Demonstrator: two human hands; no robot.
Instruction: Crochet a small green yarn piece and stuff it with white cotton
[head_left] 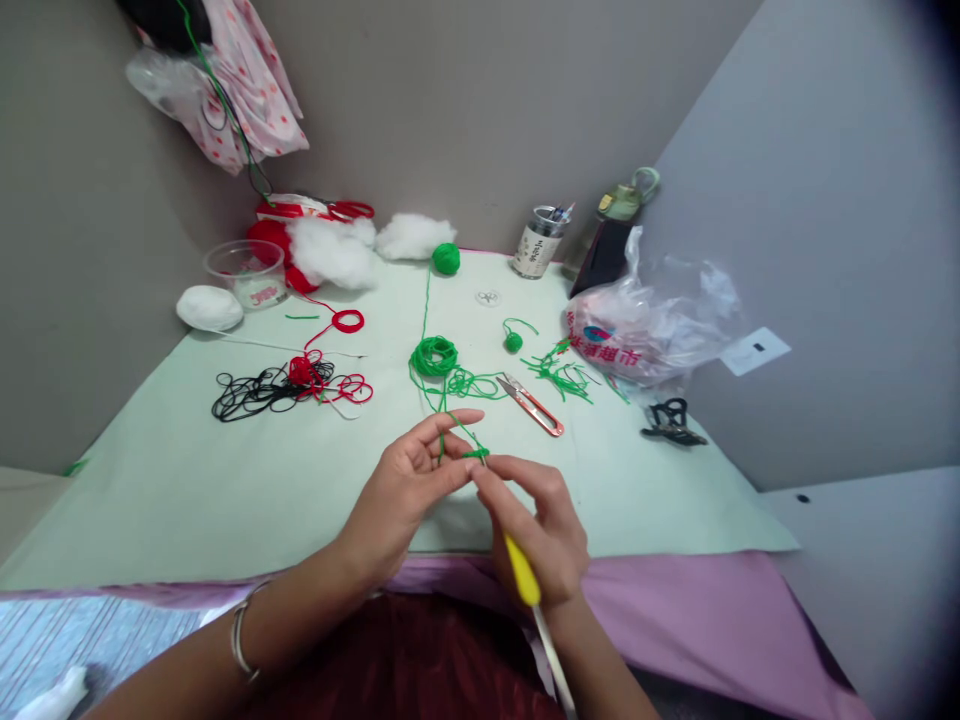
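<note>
My left hand (409,485) pinches a small green yarn piece (477,454) between thumb and fingers, and green yarn runs over its raised index finger. In my right hand (544,525) is a crochet hook with a yellow grip (522,570); its tip meets the green piece. Both hands are close together over the table's front part. From the left hand, strands lead up to a loose green yarn coil (433,357), and one strand goes on to a green yarn ball (446,259) at the back.
Orange-handled snips (534,408) lie beyond my right hand, near green yarn scraps (559,372) and a small green ball (513,342). Tangled black yarn (251,392) and a red ring (347,321) are at left. A plastic bag (660,320) and black hair clip (673,423) sit at right.
</note>
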